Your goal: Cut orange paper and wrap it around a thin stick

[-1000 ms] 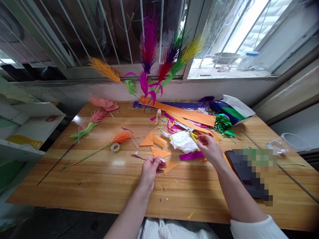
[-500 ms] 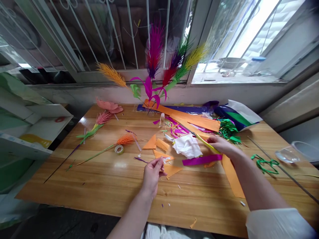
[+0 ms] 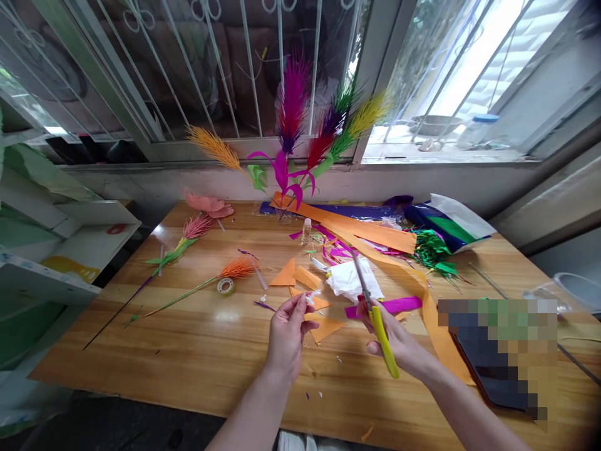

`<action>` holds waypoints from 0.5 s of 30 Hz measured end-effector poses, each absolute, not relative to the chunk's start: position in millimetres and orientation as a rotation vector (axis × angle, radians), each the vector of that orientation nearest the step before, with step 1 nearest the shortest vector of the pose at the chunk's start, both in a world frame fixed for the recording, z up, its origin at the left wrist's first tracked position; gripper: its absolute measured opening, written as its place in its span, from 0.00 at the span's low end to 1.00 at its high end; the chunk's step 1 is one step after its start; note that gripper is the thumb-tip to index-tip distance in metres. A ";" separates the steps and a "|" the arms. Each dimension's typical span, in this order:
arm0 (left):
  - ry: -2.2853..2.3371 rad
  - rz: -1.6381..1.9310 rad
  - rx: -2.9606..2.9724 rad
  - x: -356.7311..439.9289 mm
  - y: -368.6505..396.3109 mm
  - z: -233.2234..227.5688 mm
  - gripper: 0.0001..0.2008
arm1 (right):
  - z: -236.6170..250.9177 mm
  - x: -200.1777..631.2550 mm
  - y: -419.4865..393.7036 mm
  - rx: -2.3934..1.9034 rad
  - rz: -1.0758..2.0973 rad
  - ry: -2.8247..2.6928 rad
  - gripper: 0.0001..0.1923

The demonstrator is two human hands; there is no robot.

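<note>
Between the thumb and fingers of my left hand (image 3: 285, 332) is a small crumpled white scrap (image 3: 313, 296), perhaps tissue. My right hand (image 3: 404, 344) grips yellow-handled scissors (image 3: 385, 344), held upright with the blades pointing away from me, close together. Just beyond both hands lies a bunched white tissue (image 3: 347, 280), partly behind the blades. A magenta paper strip (image 3: 404, 305) runs behind my right hand. Orange paper pieces (image 3: 283, 274) lie past my left fingers.
A dark flat device (image 3: 493, 363), partly pixelated, is at the right. Crepe-paper stems stand at the back, around a magenta plume (image 3: 293, 103). An orange tasselled stem (image 3: 237, 267) and tape roll (image 3: 225, 287) lie left. A small bottle (image 3: 307, 232) stands mid-table.
My right hand has lifted the scissors from beside the tissue and brought them nearer me, turning them upright. The dark device has appeared at the right. My left hand keeps its pinch.
</note>
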State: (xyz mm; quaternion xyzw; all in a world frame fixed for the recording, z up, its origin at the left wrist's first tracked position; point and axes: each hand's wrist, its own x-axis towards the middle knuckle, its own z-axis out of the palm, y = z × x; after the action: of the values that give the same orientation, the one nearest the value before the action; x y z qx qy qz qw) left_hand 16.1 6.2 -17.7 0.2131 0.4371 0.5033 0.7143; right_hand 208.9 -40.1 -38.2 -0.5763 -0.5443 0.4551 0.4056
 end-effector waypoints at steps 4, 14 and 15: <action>0.984 1.104 0.488 13.6 3.8 -11.7 0.14 | -30.5 209.5 -47.5 -1.716 0.795 -1.658 0.28; 0.921 1.271 0.328 16.0 1.1 -4.4 0.15 | -22.2 202.1 -59.6 -1.847 0.460 -2.062 0.14; 0.908 1.286 0.323 16.7 0.7 -3.1 0.15 | -21.9 199.0 -59.6 -1.851 0.459 -2.078 0.14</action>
State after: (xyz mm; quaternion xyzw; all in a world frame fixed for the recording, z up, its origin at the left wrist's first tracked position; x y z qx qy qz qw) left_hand 16.7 0.7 -3.1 0.1447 0.4067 0.5762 0.6940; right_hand 199.0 -59.6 -21.9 -0.6478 -0.7273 0.1606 0.1599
